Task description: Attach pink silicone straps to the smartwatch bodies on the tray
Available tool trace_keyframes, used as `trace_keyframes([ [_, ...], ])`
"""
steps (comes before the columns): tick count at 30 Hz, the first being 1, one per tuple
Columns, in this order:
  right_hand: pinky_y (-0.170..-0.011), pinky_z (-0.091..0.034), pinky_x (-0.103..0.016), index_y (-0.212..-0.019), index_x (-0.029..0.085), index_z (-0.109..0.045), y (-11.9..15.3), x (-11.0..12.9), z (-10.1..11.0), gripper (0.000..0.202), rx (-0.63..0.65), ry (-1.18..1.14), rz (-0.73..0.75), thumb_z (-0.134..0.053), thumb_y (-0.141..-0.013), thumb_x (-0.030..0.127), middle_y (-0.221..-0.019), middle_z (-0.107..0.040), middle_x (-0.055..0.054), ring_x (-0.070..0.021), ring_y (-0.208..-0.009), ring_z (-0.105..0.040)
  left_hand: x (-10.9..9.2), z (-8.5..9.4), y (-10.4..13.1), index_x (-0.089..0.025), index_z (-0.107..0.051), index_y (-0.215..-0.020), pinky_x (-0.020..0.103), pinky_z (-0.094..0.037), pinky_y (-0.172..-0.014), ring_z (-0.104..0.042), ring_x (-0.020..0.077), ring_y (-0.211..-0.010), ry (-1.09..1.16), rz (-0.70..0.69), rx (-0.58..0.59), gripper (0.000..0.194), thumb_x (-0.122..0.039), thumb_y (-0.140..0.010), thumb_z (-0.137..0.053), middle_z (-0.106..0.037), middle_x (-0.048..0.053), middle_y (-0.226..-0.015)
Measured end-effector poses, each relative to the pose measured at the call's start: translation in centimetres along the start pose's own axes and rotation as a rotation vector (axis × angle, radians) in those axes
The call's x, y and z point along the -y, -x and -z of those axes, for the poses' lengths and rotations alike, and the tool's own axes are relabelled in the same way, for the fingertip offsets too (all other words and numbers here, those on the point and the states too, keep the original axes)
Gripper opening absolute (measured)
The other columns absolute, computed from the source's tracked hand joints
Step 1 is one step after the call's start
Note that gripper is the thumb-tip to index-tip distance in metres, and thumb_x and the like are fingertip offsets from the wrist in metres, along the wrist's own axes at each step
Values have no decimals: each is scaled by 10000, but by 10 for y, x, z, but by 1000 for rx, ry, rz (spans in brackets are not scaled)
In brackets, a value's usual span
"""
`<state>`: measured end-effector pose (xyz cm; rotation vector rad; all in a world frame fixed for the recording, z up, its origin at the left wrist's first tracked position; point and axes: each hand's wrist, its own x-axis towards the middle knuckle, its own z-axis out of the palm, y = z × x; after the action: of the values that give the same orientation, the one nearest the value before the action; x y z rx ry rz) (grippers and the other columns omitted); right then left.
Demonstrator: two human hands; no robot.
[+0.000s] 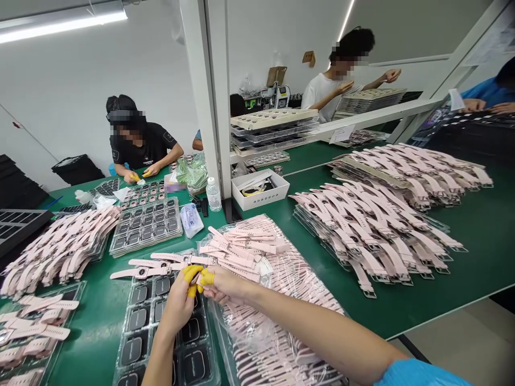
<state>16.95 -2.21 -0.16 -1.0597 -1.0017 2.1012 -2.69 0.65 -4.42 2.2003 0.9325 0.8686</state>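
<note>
My left hand point(182, 300) and my right hand point(225, 285) meet above a clear tray point(215, 343), with yellow finger covers on their fingertips. Both are closed. A bit of pale pink watch strap point(199, 280) shows at the right fingertips; what the left fingers pinch is mostly hidden. Square dark watch bodies point(194, 328) sit in the tray's compartments. Across its far end lie watches with pink straps point(164, 266). Just right of my hands, loose pink straps point(241, 244) rest on a plastic-wrapped layer of many more straps point(273, 321).
Stacked trays of pink-strapped watches stand at the right point(358, 225) and left point(64, 246). Beyond are a tray stack point(147, 225), a clear bottle point(213, 195), a white box point(261, 199) and a metal post point(213, 107). Co-workers point(140, 139) sit across the green table point(96, 321).
</note>
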Motion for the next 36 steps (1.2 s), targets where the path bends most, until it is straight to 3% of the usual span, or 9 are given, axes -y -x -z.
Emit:
trace_keyframes([
  [3,-372,-142,-179,-807,205,-523,-1,-1,0,95,-34,-18,27,-551,-815,295,-546,-472,88,-33,-361,-219,3,-2,1,-235,-647,-1340,456,-533,-1111,-653,265,-1268,-22,2,-32,424,-206,-971,-441,-690,141,-1327],
  [10,-377,-132,-187,-737,211,-469,2,1,3,137,25,-10,-19,-564,-792,294,-500,-458,84,-36,-358,-223,10,-6,3,-195,-648,-1348,433,-552,-1083,-662,254,-1264,-95,-72,-30,445,-145,-957,-440,-688,148,-1346],
  [15,-381,-118,-183,-765,213,-474,-1,-3,4,87,0,-67,63,-548,-778,256,-510,-456,89,-33,-356,-216,8,-11,3,-211,-631,-1362,391,-559,-1054,-667,235,-1241,-82,-91,-107,442,-125,-975,-435,-692,121,-1337],
  [18,-365,-103,-185,-753,208,-488,-5,-4,6,95,27,-139,31,-526,-803,280,-500,-452,81,-38,-348,-196,3,-13,3,-217,-618,-1380,403,-543,-1068,-656,234,-1244,-57,-82,-120,453,-125,-985,-416,-680,118,-1327],
  [25,-349,-72,-176,-777,203,-516,-8,-2,11,103,21,-212,-15,-485,-833,283,-492,-421,81,-45,-342,-153,-9,-7,5,-255,-515,-1512,440,-460,-1168,-534,252,-1402,61,29,15,455,-272,-1078,-380,-554,120,-1498],
  [29,-345,-86,-165,-774,212,-489,-11,-8,15,102,9,-163,-51,-487,-846,285,-499,-410,83,-44,-341,-167,-9,-10,4,-226,-590,-1432,449,-496,-1117,-596,263,-1291,-25,15,-18,412,-282,-1055,-432,-620,138,-1363],
  [33,-350,-70,-160,-747,218,-440,-12,-15,17,153,-52,-76,-152,-477,-873,297,-509,-391,86,-37,-349,-167,-8,-12,3,-180,-637,-1349,461,-550,-1018,-628,283,-1167,-159,-28,39,384,-257,-991,-520,-653,159,-1235],
  [36,-365,-70,-158,-766,223,-437,-10,-16,18,136,-50,-43,-132,-495,-862,299,-517,-404,87,-38,-356,-178,-12,-11,4,-176,-639,-1331,452,-554,-1001,-631,273,-1138,-149,-28,64,371,-233,-992,-498,-655,157,-1213],
])
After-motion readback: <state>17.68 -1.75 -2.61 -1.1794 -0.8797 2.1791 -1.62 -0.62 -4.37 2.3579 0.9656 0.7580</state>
